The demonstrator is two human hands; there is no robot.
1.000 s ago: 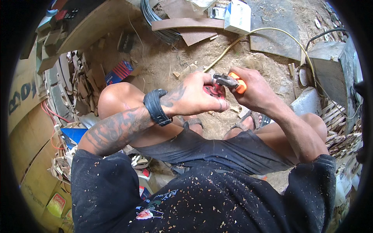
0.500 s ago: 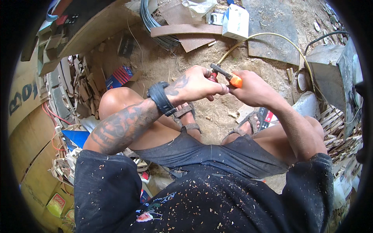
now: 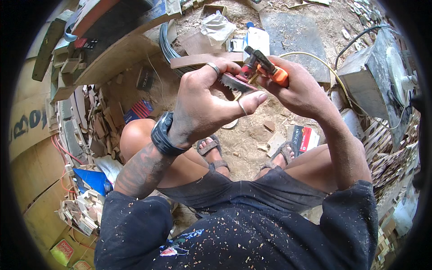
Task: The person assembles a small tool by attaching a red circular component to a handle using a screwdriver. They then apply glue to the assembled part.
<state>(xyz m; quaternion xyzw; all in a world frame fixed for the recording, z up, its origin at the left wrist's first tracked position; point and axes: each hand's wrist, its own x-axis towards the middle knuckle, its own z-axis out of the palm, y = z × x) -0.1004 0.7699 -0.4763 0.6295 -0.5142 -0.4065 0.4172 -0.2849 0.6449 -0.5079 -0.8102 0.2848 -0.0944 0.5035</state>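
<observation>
Cardboard (image 3: 27, 135) lines the far left, with wood offcuts (image 3: 96, 130) heaped beside it and a curved wooden board (image 3: 112, 58) above them. A blue sheet (image 3: 92, 180) lies low at the left, by the left knee.

Raised before the chest, the left hand (image 3: 202, 108) wears a black watch (image 3: 163, 135) at the wrist and rings on two fingers. Its fingers are curled around a small toothed blade (image 3: 237, 83): the index finger arches over the blade's top, the thumb (image 3: 252, 101) presses up from below, and the toothed edge shows between them, pointing up and left. The blade sits at the fingertips, not in the palm.

Just to the right, touching the blade's upper end, are orange-handled pliers (image 3: 265, 67). The right hand (image 3: 301, 92) is closed around their handles, the orange grip showing above its knuckles, and the dark metal head points left toward the blade. Whether the head actually clamps the blade cannot be told.

Below the hands, both sandalled feet (image 3: 216, 155) rest on sawdust-strewn ground (image 3: 252, 135). A red and black box (image 3: 303, 137) lies by the right foot. Farther right stands a grey machine (image 3: 373, 76) with a cable, and stacked wooden slats (image 3: 391, 148) fill the right edge.
</observation>
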